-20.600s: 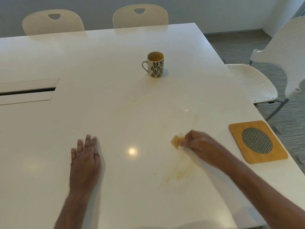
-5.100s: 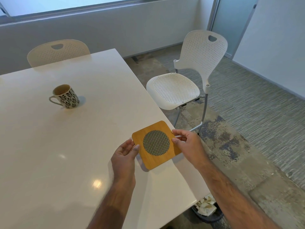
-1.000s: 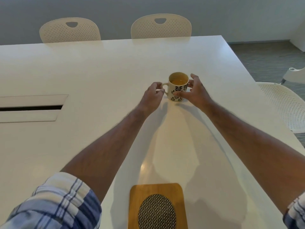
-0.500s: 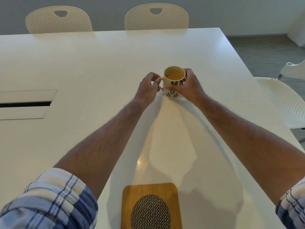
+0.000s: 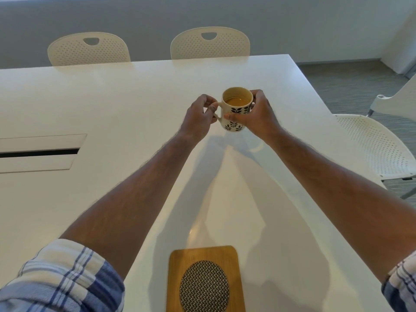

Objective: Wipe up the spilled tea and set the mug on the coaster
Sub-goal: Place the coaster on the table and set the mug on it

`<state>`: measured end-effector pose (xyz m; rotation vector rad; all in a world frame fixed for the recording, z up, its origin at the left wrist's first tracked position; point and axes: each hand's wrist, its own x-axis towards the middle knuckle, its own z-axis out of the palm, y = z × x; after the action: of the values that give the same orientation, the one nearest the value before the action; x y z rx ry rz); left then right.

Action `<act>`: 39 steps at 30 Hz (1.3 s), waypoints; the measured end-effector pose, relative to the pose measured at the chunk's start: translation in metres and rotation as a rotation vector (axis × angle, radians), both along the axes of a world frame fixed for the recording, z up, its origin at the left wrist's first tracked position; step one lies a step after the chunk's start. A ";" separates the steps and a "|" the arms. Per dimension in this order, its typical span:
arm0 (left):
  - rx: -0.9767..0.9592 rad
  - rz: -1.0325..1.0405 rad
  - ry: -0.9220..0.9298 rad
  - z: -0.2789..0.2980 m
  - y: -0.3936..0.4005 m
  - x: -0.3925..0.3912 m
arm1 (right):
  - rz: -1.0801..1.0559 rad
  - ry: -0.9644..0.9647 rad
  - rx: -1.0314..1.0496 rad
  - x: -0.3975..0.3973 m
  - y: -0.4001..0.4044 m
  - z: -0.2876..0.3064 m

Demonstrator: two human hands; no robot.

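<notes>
Two hands on one mug, far centre of the white surface (image 5: 112, 97). Coaster (image 5: 206, 279), wooden with a mesh oval, lies at the near edge, well apart. Right hand (image 5: 256, 115) wraps the mug (image 5: 236, 111), tea inside, upright. Left hand (image 5: 198, 119): fingers (image 5: 212, 108) pinch the handle.

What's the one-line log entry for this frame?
left hand: pinches handle | right hand: grips mug | mug: upright, holds tea | coaster: bare, near edge | next: mug to coaster
</notes>
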<state>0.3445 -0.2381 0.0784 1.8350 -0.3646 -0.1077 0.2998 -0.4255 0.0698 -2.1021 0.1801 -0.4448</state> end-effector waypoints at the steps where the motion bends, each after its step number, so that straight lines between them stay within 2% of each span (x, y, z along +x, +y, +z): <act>1: -0.002 -0.002 -0.007 0.003 0.002 -0.004 | 0.005 -0.004 -0.003 -0.004 0.001 0.004; 17: -0.035 -0.040 -0.025 0.027 0.055 -0.090 | 0.035 0.010 0.043 -0.094 0.047 0.026; 39: -0.132 -0.057 0.088 -0.006 0.138 -0.240 | 0.076 0.056 0.148 -0.252 0.124 0.000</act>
<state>0.1047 -0.0998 0.0720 1.6841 -0.3541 -0.1982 0.0480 -0.3014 0.0695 -1.9698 0.1605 -0.3181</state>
